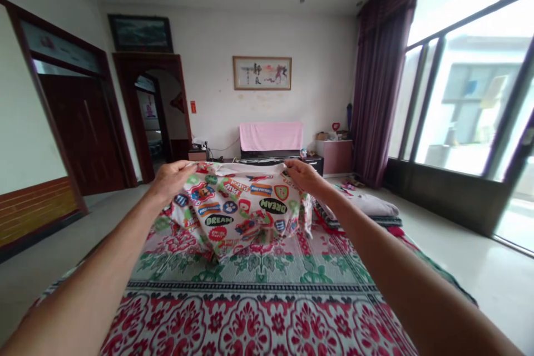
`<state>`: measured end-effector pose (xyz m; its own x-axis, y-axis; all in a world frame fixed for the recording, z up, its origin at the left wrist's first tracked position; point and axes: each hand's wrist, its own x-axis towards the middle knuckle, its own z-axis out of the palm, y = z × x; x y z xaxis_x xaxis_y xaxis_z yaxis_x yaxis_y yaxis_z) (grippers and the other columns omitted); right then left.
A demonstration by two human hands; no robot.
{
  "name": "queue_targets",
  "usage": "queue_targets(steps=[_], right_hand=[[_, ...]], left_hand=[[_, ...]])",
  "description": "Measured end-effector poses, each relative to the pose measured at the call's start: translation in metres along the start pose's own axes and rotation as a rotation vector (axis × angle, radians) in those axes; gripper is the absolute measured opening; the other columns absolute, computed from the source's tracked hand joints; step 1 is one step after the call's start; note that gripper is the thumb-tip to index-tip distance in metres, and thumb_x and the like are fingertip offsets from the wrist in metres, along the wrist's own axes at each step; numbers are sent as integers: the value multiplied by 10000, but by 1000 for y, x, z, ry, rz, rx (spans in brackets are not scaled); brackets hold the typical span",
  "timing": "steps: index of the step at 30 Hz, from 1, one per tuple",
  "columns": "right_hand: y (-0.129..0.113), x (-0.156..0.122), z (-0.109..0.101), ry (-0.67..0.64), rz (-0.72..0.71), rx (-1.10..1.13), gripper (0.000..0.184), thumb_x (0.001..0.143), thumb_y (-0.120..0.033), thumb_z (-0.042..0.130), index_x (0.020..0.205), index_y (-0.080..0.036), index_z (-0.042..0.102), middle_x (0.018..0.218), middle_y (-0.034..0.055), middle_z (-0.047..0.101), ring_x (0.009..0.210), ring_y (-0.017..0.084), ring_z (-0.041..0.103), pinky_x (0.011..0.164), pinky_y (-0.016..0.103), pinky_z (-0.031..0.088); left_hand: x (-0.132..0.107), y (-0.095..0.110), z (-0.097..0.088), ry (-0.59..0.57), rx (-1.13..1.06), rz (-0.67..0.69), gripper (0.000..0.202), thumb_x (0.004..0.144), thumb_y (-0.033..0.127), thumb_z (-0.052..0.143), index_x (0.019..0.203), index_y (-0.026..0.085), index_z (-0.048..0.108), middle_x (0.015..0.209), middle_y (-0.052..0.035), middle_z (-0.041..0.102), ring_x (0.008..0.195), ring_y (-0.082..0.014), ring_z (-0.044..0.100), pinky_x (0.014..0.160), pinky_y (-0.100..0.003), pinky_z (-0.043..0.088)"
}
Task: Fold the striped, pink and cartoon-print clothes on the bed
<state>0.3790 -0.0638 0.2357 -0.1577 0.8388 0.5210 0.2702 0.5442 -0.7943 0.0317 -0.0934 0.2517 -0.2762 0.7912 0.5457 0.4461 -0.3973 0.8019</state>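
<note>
A white shirt (244,206) printed with colourful cartoon badges and words hangs between my two hands. My left hand (173,177) pinches its upper left corner, and my right hand (303,173) grips the upper right one. Between them the pale top edge is stretched nearly straight. The lower part droops in loose folds, and its bottom tip comes down at the patterned blanket (258,311); whether it touches is hard to tell. Both arms reach forward over the red, green and white blanket.
Folded clothes (367,206) lie stacked at the blanket's right side. Against the far wall stand a low cabinet (319,164) and a television draped with a pink cloth (271,136). Purple curtains (377,83) and large windows are on the right, a dark door (79,128) on the left.
</note>
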Motion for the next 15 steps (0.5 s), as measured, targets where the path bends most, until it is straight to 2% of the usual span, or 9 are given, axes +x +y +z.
queue_targets(steps=[4, 9, 12, 15], right_hand=[[21, -11, 6, 39, 60, -33, 193, 705, -268, 499, 884, -203, 530, 458, -105, 423, 368, 58, 328, 367, 168, 227], [37, -20, 13, -3, 85, 51, 83, 681, -276, 511, 703, -200, 485, 417, -114, 354, 350, 38, 271, 364, 164, 201], [43, -25, 13, -54, 142, 74, 138, 657, -295, 561, 735, -180, 563, 469, -83, 462, 374, 43, 346, 371, 166, 242], [52, -35, 11, -77, 197, 118, 319, 642, -344, 639, 911, -174, 615, 647, -17, 623, 492, 95, 524, 436, 199, 383]], left_hand=[[-13, -19, 4, -65, -76, -87, 436, 580, 465, 683, 861, 132, 709, 704, -35, 702, 619, -174, 610, 547, -226, 443], [-17, -39, 9, -140, -137, -212, 427, 555, 449, 725, 863, 153, 709, 706, -30, 715, 602, -171, 628, 542, -225, 456], [-21, -45, 9, -211, -143, -253, 404, 548, 433, 743, 820, 137, 703, 685, -41, 710, 571, -170, 620, 537, -238, 459], [-31, -47, 8, -270, -174, -270, 387, 542, 410, 758, 802, 131, 696, 679, -42, 705, 584, -172, 621, 570, -251, 469]])
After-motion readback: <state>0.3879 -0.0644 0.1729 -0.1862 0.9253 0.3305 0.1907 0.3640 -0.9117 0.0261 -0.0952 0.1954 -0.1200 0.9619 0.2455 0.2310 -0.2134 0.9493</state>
